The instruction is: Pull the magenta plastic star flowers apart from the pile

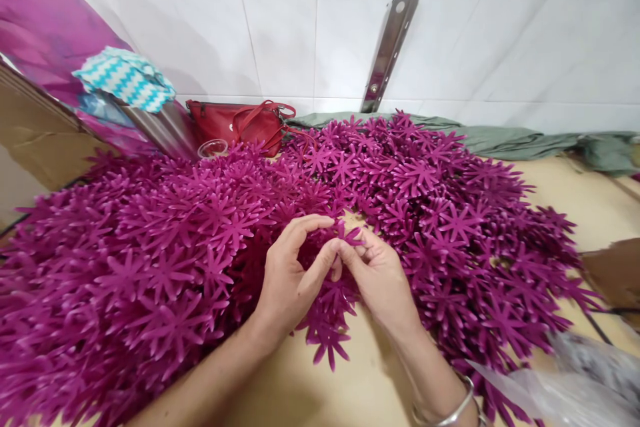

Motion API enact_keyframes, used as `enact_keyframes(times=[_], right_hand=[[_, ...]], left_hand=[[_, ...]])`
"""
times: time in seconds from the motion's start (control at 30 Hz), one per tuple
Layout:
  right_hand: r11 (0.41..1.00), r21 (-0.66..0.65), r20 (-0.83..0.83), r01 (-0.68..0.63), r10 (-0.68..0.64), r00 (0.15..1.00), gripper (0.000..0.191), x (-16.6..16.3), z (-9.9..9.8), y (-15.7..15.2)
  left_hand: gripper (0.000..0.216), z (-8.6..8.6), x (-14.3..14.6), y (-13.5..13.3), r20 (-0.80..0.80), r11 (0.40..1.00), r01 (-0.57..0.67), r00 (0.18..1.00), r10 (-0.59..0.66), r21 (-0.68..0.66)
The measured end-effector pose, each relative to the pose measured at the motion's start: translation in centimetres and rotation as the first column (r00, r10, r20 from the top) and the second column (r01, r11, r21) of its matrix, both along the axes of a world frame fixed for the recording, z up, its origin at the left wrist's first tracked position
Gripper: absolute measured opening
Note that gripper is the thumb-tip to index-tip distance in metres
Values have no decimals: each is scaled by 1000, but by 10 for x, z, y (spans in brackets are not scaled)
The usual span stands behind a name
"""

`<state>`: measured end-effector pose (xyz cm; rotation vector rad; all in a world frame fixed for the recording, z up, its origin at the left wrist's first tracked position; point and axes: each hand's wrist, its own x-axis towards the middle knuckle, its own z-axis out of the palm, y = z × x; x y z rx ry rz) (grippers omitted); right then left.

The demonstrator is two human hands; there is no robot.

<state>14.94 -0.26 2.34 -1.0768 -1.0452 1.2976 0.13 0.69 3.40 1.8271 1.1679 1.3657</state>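
Left hand (290, 277) and right hand (377, 273) meet at centre, both pinched shut on one purple flower (350, 235) between thumb and fingertips, just above the worktop (350, 387). More flowers hang under the left hand. Flower pile (150, 267) heaped all around the hands. Red bag (240, 123) behind the pile, by the wall. Bangle (453, 410) on right wrist. Plastic bag (585, 380) lower right.

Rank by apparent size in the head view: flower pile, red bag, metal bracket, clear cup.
1. flower pile
2. red bag
3. metal bracket, about as long as the bag but much narrower
4. clear cup
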Motion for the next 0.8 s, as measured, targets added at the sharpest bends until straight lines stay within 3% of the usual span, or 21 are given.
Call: enact_keyframes(times=[0.2,0.37,0.47,0.57,0.67,0.73,0.8], right_hand=[[999,10,36,-46,46,998,27,1,1,-2],[1000,6,28,7,-7,1000,40,0,-2,-2],[1000,15,70,12,-13,997,45,-1,-5,-2],[1000,-8,53,-18,19,998,47,3,-8,0],[999,-36,9,-4,5,1000,45,10,-10,1],[1000,14,45,28,-28,999,45,16,-7,3],[992,122,185,-26,3,983,39,19,-3,4]], left_hand=[[16,-1,1,3,273,949,142,960,-63,-281],[18,-1,5,6,474,898,270,877,-80,-348],[13,-5,6,7,481,911,237,875,-49,-338],[13,-10,4,10,474,942,113,879,54,-316],[18,-11,0,14,567,950,22,807,167,-310],[19,-11,-1,15,631,955,17,754,183,-297],[20,-10,-1,15,661,957,32,730,174,-288]])
